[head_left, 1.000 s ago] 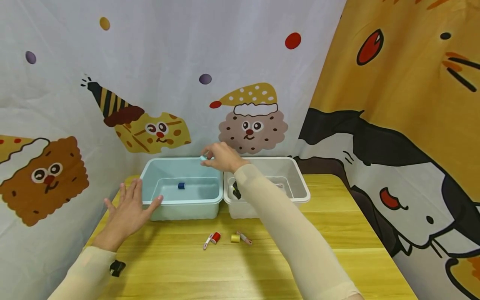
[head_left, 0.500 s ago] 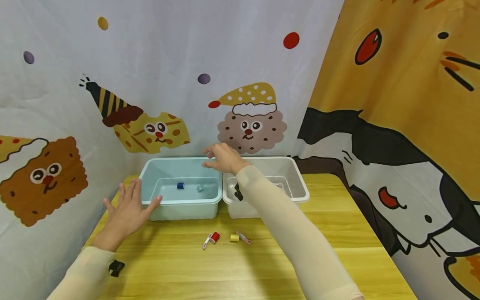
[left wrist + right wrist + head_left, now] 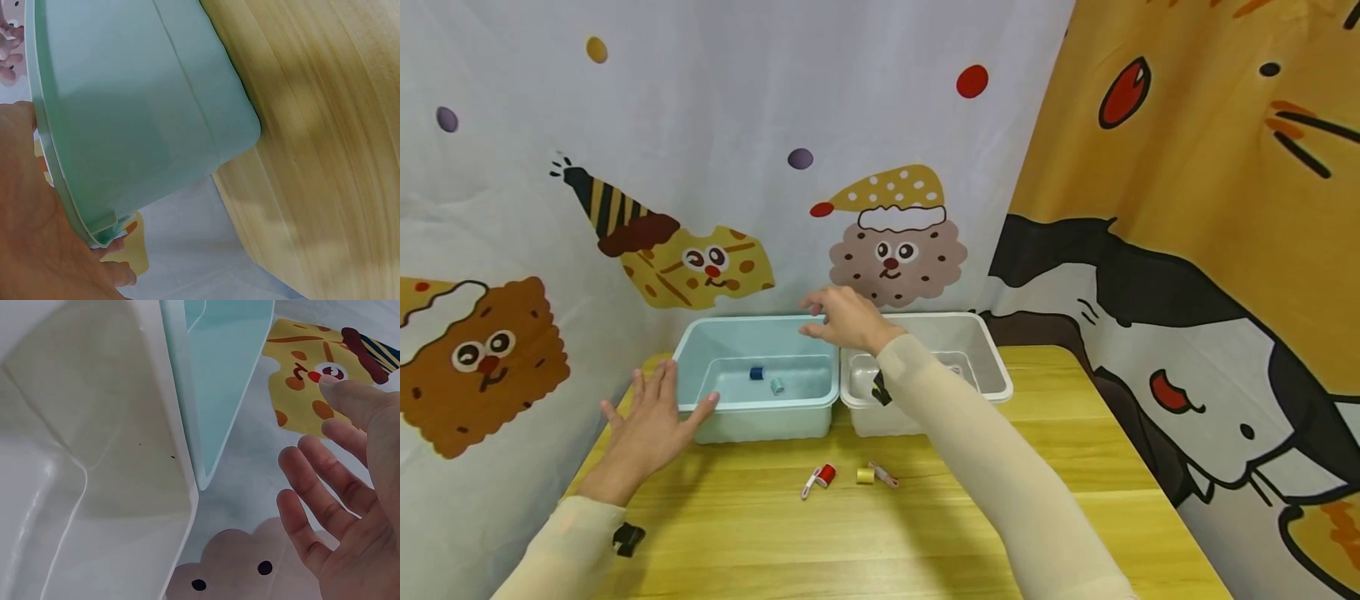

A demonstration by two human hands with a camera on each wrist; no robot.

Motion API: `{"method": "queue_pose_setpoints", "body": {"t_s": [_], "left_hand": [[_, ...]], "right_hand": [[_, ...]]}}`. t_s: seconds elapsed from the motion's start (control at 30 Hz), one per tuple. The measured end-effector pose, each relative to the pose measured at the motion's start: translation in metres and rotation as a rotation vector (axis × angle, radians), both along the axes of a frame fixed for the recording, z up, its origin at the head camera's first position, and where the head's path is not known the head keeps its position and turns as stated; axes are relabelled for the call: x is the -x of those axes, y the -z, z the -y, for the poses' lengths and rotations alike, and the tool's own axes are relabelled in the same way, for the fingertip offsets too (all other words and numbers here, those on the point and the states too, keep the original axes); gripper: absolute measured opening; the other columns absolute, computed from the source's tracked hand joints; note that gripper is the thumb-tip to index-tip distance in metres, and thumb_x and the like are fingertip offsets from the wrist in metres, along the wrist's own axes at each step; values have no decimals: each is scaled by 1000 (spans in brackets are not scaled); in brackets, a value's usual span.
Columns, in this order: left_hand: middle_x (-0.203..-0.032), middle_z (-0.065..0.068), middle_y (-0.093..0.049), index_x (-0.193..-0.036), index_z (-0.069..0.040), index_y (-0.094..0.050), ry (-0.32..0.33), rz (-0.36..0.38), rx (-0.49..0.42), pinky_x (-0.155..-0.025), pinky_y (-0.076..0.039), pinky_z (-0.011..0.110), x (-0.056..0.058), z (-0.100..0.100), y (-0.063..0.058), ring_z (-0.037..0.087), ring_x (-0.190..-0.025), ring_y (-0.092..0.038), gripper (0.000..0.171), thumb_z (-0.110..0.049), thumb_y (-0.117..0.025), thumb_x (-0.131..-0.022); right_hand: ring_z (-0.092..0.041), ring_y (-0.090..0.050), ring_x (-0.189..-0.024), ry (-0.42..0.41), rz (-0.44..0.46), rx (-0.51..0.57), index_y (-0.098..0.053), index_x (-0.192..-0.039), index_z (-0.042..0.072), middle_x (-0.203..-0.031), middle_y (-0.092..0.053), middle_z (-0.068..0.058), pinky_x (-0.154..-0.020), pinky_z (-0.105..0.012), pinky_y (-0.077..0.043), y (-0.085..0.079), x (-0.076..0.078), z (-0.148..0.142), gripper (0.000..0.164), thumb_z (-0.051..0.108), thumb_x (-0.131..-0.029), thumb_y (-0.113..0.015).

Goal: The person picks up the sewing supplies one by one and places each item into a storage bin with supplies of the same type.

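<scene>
My right hand (image 3: 847, 319) hovers over the back edges of the two bins, its fingers loosely bent with nothing between them; the right wrist view also shows bare fingers (image 3: 319, 478). Below it in the light blue bin (image 3: 760, 405) lie a dark blue thread spool (image 3: 756, 373) and a pale blue thread spool (image 3: 777, 386). My left hand (image 3: 651, 433) is spread at that bin's front left corner, and in the left wrist view it touches the rim. On the table in front lie a red thread spool (image 3: 826, 476) and a yellow thread spool (image 3: 865, 476).
A white bin (image 3: 1000, 387) stands right against the blue one, with a small pale item (image 3: 955, 369) inside, too faint to name. Thin white-pink folded strips (image 3: 809, 483) lie beside the spools on the wooden table (image 3: 1060, 467). A printed cloth hangs close behind the bins.
My right hand has let go of the pale blue spool. It fell into the blue bin and moved left, nearer the dark blue spool. The left hand has stayed at the corner.
</scene>
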State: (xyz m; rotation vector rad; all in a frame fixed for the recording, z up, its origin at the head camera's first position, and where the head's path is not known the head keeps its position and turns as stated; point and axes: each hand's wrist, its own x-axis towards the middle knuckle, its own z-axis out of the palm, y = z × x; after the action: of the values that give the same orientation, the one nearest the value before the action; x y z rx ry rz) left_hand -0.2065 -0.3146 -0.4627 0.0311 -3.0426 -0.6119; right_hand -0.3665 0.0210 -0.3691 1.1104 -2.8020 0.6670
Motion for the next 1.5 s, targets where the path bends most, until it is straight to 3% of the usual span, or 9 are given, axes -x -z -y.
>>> {"method": "queue_pose_setpoints", "body": {"t_s": [0.23, 0.57, 1.03, 1.5], "left_hand": [[-190, 42, -4, -184, 6, 1, 3, -4, -10, -115, 9, 108, 0, 1, 1, 73, -172, 12, 120, -83, -41, -115], [-189, 42, -4, -184, 6, 2, 5, -2, -10, -115, 10, 108, 1, 1, 2, 74, -171, 13, 121, -83, -41, -115], [-189, 42, -5, -184, 6, 2, 10, -4, -19, -114, 10, 108, 0, 1, 1, 73, -172, 14, 121, -83, -41, -114], [-189, 43, -5, -184, 6, 1, 2, -3, -6, -115, 9, 108, 2, 1, 3, 73, -172, 13, 122, -85, -40, -114]], "right_hand": [[-21, -78, -115, -26, -11, 0, -76, -153, 12, -140, -79, -11, -97, -39, -67, -2, -11, -10, 49, 38, -112, -82], [-23, -80, -115, -49, -51, 15, -78, -151, 15, -136, -80, -6, -98, -37, -67, -1, -24, -24, 46, 38, -112, -82], [-20, -79, -115, -65, -55, 39, -78, -151, 18, -134, -78, -3, -98, -34, -67, 8, -46, -43, 44, 38, -113, -81], [-22, -82, -115, -61, -79, 96, -80, -147, 16, -140, -80, -5, -98, -39, -68, 21, -66, -69, 40, 32, -110, -85]]}}
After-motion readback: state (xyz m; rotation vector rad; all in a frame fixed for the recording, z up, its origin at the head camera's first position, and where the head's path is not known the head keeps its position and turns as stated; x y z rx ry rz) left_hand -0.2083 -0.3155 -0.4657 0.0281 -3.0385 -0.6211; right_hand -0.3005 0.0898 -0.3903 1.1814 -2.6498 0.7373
